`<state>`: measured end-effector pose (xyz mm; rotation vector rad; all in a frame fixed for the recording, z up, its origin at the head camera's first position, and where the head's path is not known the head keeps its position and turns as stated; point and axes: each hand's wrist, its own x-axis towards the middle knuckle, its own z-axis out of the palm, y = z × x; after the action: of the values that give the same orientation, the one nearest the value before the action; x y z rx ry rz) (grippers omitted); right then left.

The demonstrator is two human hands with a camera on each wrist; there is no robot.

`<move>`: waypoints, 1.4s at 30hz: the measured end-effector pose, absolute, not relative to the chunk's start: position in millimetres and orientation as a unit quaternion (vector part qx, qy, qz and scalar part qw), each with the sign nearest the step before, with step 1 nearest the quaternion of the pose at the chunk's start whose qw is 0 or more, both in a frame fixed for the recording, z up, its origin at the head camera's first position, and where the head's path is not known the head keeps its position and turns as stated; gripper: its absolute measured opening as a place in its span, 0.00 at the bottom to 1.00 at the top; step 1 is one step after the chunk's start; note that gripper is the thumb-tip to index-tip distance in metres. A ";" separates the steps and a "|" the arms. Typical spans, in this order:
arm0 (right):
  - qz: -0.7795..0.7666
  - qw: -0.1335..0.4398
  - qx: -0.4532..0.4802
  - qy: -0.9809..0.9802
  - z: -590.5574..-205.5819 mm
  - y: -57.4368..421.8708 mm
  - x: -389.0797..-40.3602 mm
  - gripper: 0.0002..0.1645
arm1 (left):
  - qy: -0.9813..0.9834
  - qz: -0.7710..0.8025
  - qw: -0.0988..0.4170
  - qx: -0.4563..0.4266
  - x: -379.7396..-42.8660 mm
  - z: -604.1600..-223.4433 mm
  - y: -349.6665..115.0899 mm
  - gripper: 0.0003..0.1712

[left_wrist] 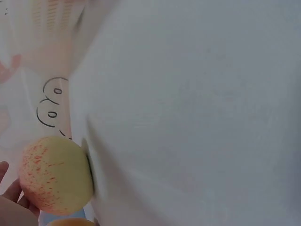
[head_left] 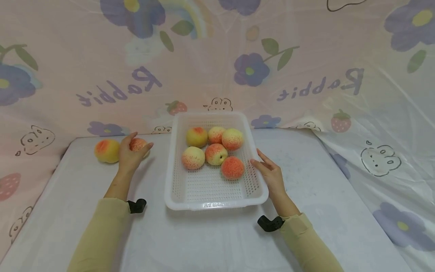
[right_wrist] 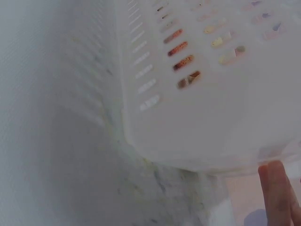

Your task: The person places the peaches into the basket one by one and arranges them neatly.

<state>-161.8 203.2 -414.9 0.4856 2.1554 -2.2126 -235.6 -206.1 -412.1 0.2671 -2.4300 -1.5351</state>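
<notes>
My left hand (head_left: pixel 128 156) holds a peach (head_left: pixel 138 145) with red speckles at the left of the table, thumb on its right side. In the left wrist view that peach (left_wrist: pixel 59 176) shows a yellow, red-flecked side, with fingertips behind it. A yellow peach with a red blush (head_left: pixel 107 151) sits just left of this hand. In the middle stands a white perforated plastic basket (head_left: pixel 212 205) with several peaches inside, among them a red one (head_left: pixel 232 168). My right hand (head_left: pixel 273 175) grips the basket's right rim; its fingers (right_wrist: pixel 277 188) show by the edge in the right wrist view.
The white-covered table (head_left: pixel 210 241) ends at the back against a hanging pink cloth (head_left: pixel 204 68) with flowers and rabbits. More cloth (head_left: pixel 380 189) drapes along the right. A black device (head_left: pixel 137 206) is on the left wrist, another (head_left: pixel 270 223) on the right.
</notes>
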 end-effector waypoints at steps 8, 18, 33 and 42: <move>-0.706 0.004 0.156 0.691 -413.0 202.1 -161.6 0.36 | -0.841 -0.513 0.108 0.130 -237.8 -415.7 -208.8 0.51; -0.711 0.005 0.153 0.686 -413.5 201.5 -161.6 0.36 | -0.861 -0.472 0.107 0.160 -239.4 -424.4 -212.4 0.46; -0.700 0.008 0.173 0.693 -413.0 201.2 -162.8 0.35 | -0.856 -0.483 0.113 0.146 -237.0 -435.9 -215.7 0.45; -0.700 0.010 0.177 0.691 -414.0 201.5 -162.9 0.34 | -0.846 -0.499 0.108 0.156 -232.9 -438.5 -211.7 0.45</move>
<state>-162.9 201.5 -414.0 0.5529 2.1577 -2.1862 -232.9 -211.7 -438.5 0.4578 -2.4877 -1.4686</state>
